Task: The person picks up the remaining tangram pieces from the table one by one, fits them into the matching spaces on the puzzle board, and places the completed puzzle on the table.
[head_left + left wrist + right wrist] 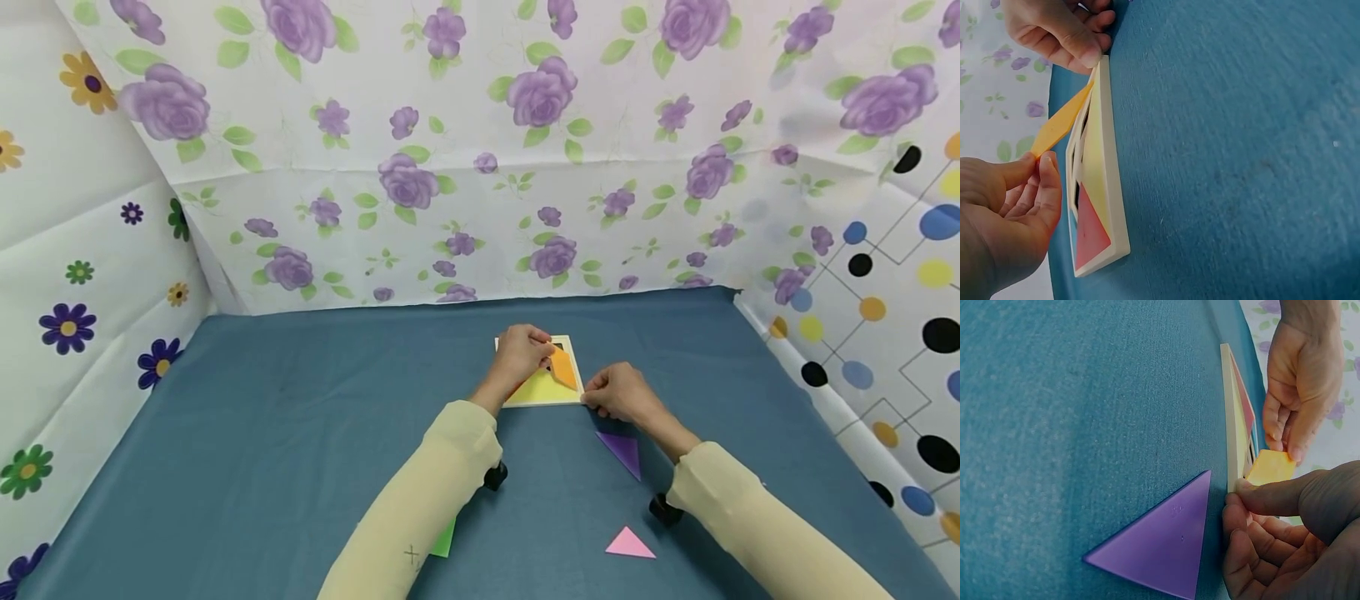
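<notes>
A wooden tangram tray (543, 405) with a pale rim lies on the table, holding a yellow piece (534, 393) and a red triangle (1090, 234). My left hand (519, 360) pinches an orange parallelogram piece (562, 370) between thumb and fingertips. In the left wrist view the piece is tilted, its far end down at the tray and its near end raised. My right hand (621, 392) pinches the tray's near right corner with thumb and forefinger. Closest to that hand on the cloth is a purple triangle (1160, 544).
A pink triangle (630, 544) lies nearer to me on the blue cloth (300, 450). Part of a green piece (444, 540) shows beside my left sleeve, which hides the rest. A flowered curtain (480, 167) hangs behind the table, with patterned sheets at both sides.
</notes>
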Demonstrator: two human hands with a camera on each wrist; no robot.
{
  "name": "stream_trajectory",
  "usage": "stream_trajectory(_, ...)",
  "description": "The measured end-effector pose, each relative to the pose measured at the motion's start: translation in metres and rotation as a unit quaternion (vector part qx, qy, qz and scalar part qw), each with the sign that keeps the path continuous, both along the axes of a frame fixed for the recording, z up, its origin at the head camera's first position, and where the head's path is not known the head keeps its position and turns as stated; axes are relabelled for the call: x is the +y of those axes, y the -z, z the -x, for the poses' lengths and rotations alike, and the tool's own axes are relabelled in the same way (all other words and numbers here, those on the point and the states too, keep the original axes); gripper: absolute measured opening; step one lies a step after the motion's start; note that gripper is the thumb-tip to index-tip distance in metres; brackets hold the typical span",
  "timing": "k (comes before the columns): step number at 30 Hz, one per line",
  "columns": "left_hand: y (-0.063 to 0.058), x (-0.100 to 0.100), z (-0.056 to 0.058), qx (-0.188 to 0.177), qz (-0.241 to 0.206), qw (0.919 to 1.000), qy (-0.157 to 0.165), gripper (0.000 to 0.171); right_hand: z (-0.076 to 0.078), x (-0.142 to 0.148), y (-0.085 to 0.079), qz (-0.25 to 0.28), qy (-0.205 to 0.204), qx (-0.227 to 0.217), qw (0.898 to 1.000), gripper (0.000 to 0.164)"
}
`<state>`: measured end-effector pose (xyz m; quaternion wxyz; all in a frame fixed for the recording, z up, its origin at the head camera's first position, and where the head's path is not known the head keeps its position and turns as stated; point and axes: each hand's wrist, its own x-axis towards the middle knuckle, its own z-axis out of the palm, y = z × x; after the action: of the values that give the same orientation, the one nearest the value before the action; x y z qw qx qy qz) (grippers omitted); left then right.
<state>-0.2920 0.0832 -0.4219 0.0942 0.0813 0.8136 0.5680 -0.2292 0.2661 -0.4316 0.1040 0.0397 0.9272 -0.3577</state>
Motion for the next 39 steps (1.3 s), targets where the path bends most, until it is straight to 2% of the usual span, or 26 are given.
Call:
stream_trajectory(7, 0.004, 0.006, 0.004, 0.036, 0.082, 0.996, 0.003, 0.016, 0.0, 0.0, 0.0, 0.004, 0.007, 0.001, 1.0, 0.011)
stream_trajectory(15, 0.007, 0.013, 0.005, 0.049, 0.16, 0.9858, -0.003, 0.02, 0.0, 0.001, 0.001, 0.003, -0.007, 0.015, 1.0, 0.012)
stream_trajectory(21, 0.007, 0.017, 0.003, 0.079, 0.23, 0.97, 0.007, 0.022, -0.001, 0.002, 0.001, 0.009, -0.009, 0.019, 1.0, 0.013)
stream_trajectory(29, 0.008, 0.019, 0.002, 0.1, 0.293, 0.9498, 0.045, 0.035, -0.001, 0.003, -0.001, 0.014, -0.013, 0.022, 1.0, 0.013)
stream_trajectory(39, 0.013, 0.017, -0.003, 0.144, 0.328, 0.9301, 0.082, 0.029, 0.0, 0.003, 0.0, 0.011, -0.007, 0.018, 1.0, 0.014)
